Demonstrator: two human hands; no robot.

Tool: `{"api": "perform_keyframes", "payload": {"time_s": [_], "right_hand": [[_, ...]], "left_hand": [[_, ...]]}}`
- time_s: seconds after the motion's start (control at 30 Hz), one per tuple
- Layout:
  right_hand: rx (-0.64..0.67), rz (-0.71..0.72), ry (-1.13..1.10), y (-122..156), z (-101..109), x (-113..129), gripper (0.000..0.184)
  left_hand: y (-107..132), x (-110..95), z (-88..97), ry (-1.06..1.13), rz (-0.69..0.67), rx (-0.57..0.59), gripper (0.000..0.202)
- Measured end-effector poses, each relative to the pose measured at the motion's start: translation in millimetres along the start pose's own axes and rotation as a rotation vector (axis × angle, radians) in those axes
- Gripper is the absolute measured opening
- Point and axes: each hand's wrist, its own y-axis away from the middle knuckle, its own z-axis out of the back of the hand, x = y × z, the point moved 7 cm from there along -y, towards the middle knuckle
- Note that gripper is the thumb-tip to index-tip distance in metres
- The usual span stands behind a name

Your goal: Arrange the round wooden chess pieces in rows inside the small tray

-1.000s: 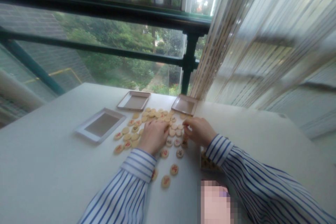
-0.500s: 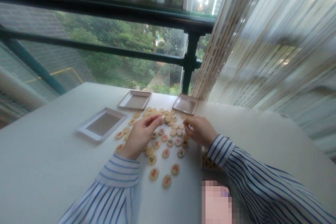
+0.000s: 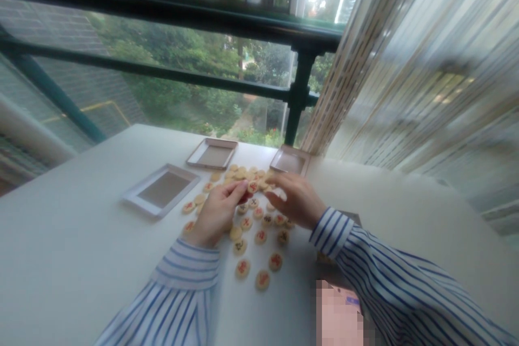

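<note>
Several round wooden chess discs [image 3: 259, 238] with red or black marks lie scattered on a white table [image 3: 81, 259]. My left hand [image 3: 217, 213] pinches one disc with a red mark [image 3: 253, 187] between thumb and fingers, just above the pile. My right hand [image 3: 294, 200] reaches in from the right, fingers curled over the far discs close to the held one; whether it grips a disc is hidden. Both arms wear blue-striped white sleeves.
Three shallow trays stand beyond the discs: a white-rimmed one [image 3: 162, 190] at left, a brown one [image 3: 212, 152] at the middle, a smaller brown one [image 3: 290, 160] by the curtain [image 3: 405, 65]. A window railing [image 3: 298, 92] runs behind the table's far edge.
My left hand turned from lying flat on the discs to pinching one and lifting it. My right hand slid left toward it. The view shifted slightly.
</note>
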Motion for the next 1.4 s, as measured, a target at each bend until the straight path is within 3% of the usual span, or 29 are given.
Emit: {"api": "perform_keyframes", "payload": {"time_s": [0.27, 0.53, 0.6, 0.77, 0.93, 1.1, 1.4], "right_hand": [[0.037, 0.078, -0.028, -11, -12, 18, 0.018], [0.048, 0.092, -0.011, -13, -17, 24, 0.018], [0.054, 0.082, 0.002, -14, -19, 22, 0.018], [0.128, 0.024, 0.094, -19, -33, 12, 0.019], [0.252, 0.009, 0.197, -23, -53, 8, 0.022], [0.324, 0.049, 0.274, -26, -67, 16, 0.023], [0.362, 0.076, 0.301, -29, -75, 21, 0.022]], "left_hand": [[3, 1, -1.9, -0.009, -0.016, 0.052, 0.037], [6, 0, 7.4, -0.101, -0.059, 0.028, 0.038], [7, -2, 17.1, -0.203, -0.100, -0.042, 0.039], [15, -10, 54.3, -0.534, -0.191, -0.370, 0.039], [21, -17, 69.8, -0.741, -0.218, -0.486, 0.036], [22, -18, 66.7, -0.853, -0.221, -0.477, 0.035], [21, -15, 59.8, -0.867, -0.245, -0.432, 0.035]]}}
